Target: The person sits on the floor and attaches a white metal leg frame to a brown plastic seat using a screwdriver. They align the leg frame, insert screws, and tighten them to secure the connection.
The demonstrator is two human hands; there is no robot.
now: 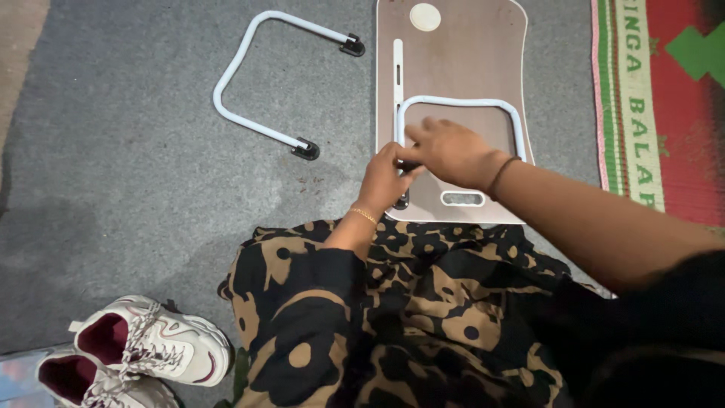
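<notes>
tray table (453, 68) lengthwise away, hands (423, 162) near end

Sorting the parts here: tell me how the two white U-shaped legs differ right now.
The loose leg lies on the grey carpet, untouched; the other leg lies on the brown tabletop, where the left hand and right hand meet. Both are white tubes.
</notes>
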